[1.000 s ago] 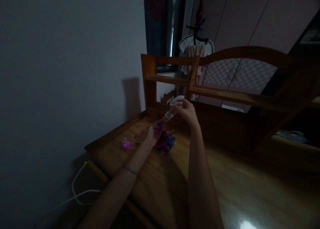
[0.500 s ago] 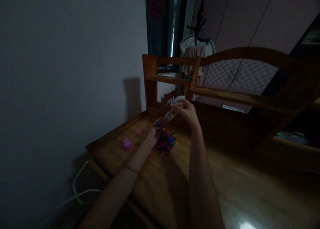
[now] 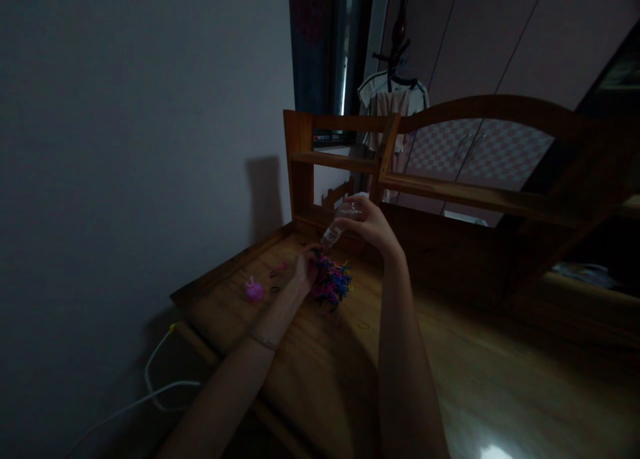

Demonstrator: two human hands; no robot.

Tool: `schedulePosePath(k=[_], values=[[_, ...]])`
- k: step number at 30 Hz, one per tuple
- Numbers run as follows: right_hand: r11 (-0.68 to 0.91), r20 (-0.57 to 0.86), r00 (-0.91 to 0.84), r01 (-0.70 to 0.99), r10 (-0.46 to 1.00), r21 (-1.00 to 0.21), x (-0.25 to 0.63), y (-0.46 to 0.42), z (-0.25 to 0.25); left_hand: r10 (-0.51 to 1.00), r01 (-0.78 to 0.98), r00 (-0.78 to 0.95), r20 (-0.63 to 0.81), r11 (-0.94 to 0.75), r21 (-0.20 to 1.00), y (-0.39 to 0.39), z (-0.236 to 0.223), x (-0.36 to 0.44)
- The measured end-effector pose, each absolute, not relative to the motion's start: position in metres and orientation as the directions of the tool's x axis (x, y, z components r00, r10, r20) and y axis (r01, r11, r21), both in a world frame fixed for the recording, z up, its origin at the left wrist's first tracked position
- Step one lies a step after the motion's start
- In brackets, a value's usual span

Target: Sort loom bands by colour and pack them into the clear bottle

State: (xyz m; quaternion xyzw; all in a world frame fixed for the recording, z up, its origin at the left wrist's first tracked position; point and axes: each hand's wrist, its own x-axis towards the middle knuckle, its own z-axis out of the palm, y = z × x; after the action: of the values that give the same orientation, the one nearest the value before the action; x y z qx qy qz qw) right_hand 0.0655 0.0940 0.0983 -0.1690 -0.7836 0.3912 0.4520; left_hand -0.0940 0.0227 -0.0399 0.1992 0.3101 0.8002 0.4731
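My right hand [image 3: 371, 225] is closed around a small clear plastic bottle [image 3: 339, 221], held tilted with its mouth pointing down to the left. Below it a pile of small coloured rubber bands [image 3: 333, 282] lies on the wooden desk [image 3: 450, 379]. My left hand [image 3: 306, 265] rests at the left edge of the pile with its fingers curled into the bands. The light is dim, so what the fingers pinch cannot be made out.
A small pink object [image 3: 253, 290] and a few loose bands [image 3: 278, 270] lie left of the pile. A wooden shelf unit [image 3: 345, 159] stands at the desk's back. A white cable [image 3: 155, 385] hangs at the desk's left edge beside the wall.
My left hand has dropped from the bottle's mouth down to the pile of bands. The right hand has kept the bottle tilted, drawing it slightly left.
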Motion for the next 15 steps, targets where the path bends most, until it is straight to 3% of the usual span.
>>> schedulePosePath(k=[9, 15], values=[[0.659, 0.582, -0.544, -0.07, 0.604, -0.749, 0.0676, 0.0932, 0.1022, 0.834, -0.529, -0.547, 0.075, -0.414, 0.741, 0.0299, -0.0317, -0.0895], [0.678, 0.58, -0.565, -0.049, 0.587, -0.734, 0.0686, 0.0914, 0.1016, 0.786, -0.337, -0.604, 0.131, -0.401, 0.852, 0.026, -0.0355, -0.0868]])
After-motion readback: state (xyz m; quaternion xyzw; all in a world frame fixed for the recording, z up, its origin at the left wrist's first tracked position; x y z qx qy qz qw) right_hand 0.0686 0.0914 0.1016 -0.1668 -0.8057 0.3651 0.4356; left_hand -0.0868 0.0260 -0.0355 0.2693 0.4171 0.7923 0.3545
